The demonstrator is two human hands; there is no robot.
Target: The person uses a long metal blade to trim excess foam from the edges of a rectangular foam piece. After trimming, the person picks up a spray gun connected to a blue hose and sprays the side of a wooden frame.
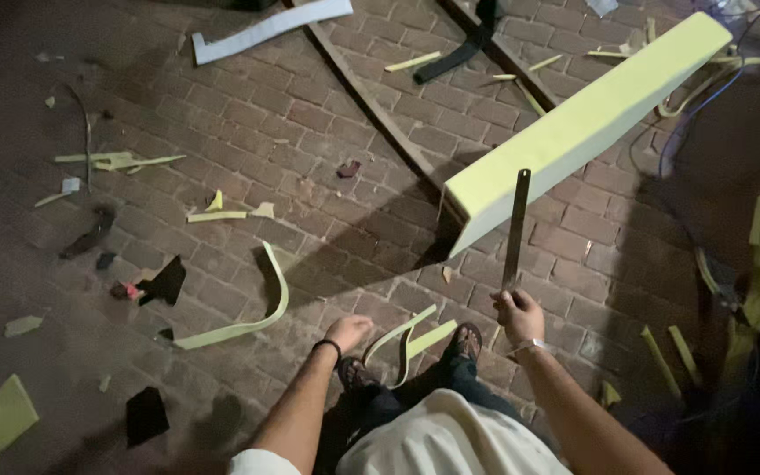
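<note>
Yellow foam strips and black scraps litter the brick floor

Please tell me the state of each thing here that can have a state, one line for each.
Right hand: closed around metal blade, held upright.
Left hand: empty, fingers curled.
Foam block: raised, tilted, touching the blade.
Long foam strip: curled, lying on brick floor.

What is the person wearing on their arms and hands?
Both forearms are bare and neither hand is gloved. The left hand has a thin black band around its wrist. The right hand has a pale, light-coloured band around its wrist. A short white sleeve shows at the left upper arm; no rings can be made out.
</note>
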